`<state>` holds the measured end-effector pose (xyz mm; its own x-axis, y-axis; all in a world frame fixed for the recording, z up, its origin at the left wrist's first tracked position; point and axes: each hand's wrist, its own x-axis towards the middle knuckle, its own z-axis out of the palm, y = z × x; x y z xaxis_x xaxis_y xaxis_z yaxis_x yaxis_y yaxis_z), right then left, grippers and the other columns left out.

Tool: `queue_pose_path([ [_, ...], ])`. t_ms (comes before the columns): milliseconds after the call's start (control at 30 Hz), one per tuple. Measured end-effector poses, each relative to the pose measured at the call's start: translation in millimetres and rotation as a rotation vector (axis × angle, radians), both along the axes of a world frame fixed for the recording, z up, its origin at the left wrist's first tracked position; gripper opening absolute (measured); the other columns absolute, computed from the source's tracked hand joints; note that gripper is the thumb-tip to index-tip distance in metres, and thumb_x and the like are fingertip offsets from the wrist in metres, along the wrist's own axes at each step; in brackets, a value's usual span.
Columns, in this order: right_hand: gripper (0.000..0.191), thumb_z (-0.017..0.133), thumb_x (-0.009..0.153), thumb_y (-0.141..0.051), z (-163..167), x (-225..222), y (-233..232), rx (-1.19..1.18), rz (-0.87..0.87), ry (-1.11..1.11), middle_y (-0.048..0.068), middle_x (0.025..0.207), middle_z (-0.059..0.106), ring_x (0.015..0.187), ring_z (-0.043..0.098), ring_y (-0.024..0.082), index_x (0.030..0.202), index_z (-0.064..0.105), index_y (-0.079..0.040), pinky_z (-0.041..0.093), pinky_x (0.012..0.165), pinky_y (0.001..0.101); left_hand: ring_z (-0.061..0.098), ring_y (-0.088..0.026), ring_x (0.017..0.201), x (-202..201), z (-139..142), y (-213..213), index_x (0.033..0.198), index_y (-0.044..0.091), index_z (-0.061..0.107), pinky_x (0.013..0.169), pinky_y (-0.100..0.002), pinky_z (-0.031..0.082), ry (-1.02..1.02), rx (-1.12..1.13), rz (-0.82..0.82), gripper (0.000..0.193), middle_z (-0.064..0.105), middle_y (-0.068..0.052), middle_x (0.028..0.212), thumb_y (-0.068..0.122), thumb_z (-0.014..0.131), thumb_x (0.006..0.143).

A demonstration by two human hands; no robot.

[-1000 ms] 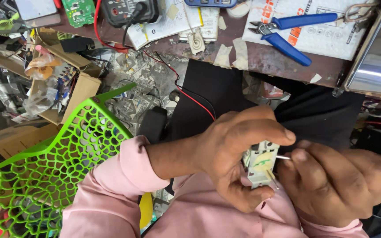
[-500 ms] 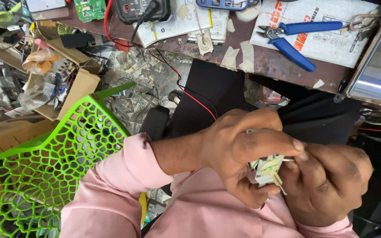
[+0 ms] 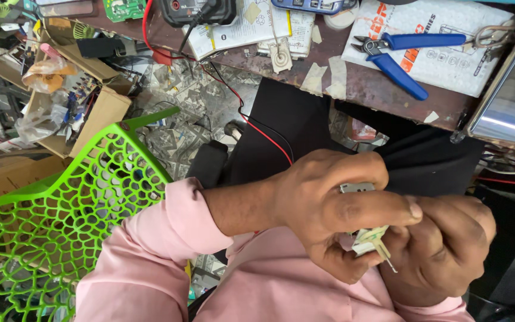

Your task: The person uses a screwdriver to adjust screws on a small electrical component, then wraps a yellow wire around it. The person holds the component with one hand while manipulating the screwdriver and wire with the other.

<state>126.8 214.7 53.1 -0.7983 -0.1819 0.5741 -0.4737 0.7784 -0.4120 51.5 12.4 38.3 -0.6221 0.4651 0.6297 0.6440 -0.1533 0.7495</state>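
Observation:
My left hand (image 3: 329, 209) and my right hand (image 3: 442, 244) are closed together low in the head view, both gripping one small pale green-and-white electrical part (image 3: 369, 238) with metal pins sticking out below. The left fingers wrap over the top of the part and hide most of it. A grey metal bit (image 3: 356, 188) shows above the left forefinger. Both arms wear pink sleeves (image 3: 168, 256). The hands hover over black cloth (image 3: 293, 125) in front of the workbench.
A green lattice plastic chair back (image 3: 61, 220) stands at the left. On the brown workbench (image 3: 365, 89) lie blue-handled cutters (image 3: 397, 56), papers, a black multimeter (image 3: 198, 9) with red and black leads (image 3: 257, 128), and a green circuit board (image 3: 123, 7). Cardboard boxes (image 3: 90, 101) of clutter sit far left.
The hands have turned the small part: it sat upright between them, now it is tilted with its pins pointing down-right, and the left fingers cover more of it. The view shifted slightly.

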Motion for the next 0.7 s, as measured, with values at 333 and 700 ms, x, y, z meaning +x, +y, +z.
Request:
queue_pose_path([
  [333,0.018,0.077,0.084,-0.004,-11.7,-14.2,11.2,-0.073,0.172,0.114,0.019,0.087,0.063,0.069,0.060,0.029,0.083,0.067,0.010,0.046,0.058,0.0391,0.060,-0.017,0.067,-2.1,-0.9,1.2,0.138,0.015,0.053,0.059,-0.032,0.055,0.049,0.022,0.012,0.049,0.053,-0.009,0.107,0.032,0.067,0.095],
  [700,0.027,0.075,0.088,-0.014,-14.5,-10.6,18.5,-0.040,0.180,0.091,0.020,0.087,0.062,0.070,0.058,0.030,0.080,0.065,0.010,0.044,0.057,0.0403,0.062,-0.016,0.071,-0.4,-2.8,3.8,0.141,0.017,0.052,0.063,-0.031,0.058,0.037,0.032,0.006,0.048,0.051,-0.010,0.112,0.029,0.067,0.097],
])
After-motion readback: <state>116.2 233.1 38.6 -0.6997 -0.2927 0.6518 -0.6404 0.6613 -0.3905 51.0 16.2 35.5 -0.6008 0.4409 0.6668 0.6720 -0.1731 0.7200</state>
